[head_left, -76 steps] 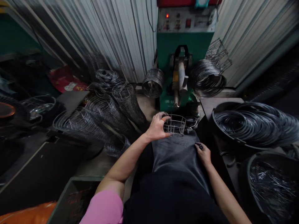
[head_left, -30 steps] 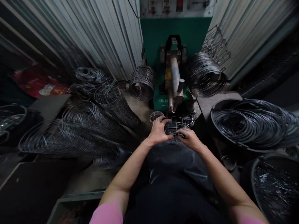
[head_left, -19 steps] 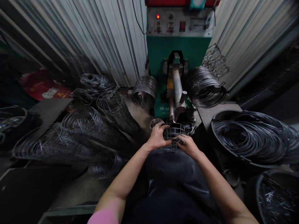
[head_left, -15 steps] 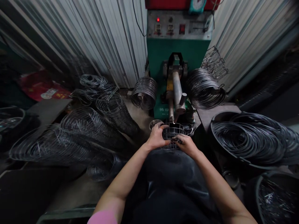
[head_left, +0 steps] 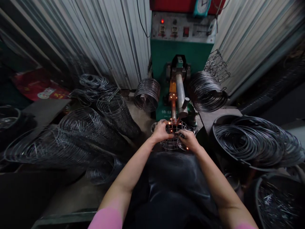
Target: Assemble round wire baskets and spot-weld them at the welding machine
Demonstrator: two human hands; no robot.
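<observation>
A round wire basket (head_left: pixel 172 145) is between my two hands, under the electrode tips of a green spot welding machine (head_left: pixel 157 54). My left hand (head_left: pixel 161 131) grips the basket's left side, thumb toward the near part. On the right side, the fingers of my right hand (head_left: pixel 188 140) are pinched at the wires; whether they also hold a small loose piece cannot be made out. Orange sparks fly around the electrode (head_left: pixel 174 109) and the basket's far rim. One spark glows beside my right hand.
Tall wire mesh cylinders (head_left: pixel 92 130) stand on the left. Coils of wire rings hang at both sides of the machine, including a right coil (head_left: pixel 206 92). At right are a tub of wire rings (head_left: pixel 247 140) and a bucket of short wire pieces (head_left: pixel 278 200).
Sparks have appeared at the electrode tips and around the basket. Both hands still hold the basket, which sits slightly farther left and tilted differently. The camera view has shifted a little.
</observation>
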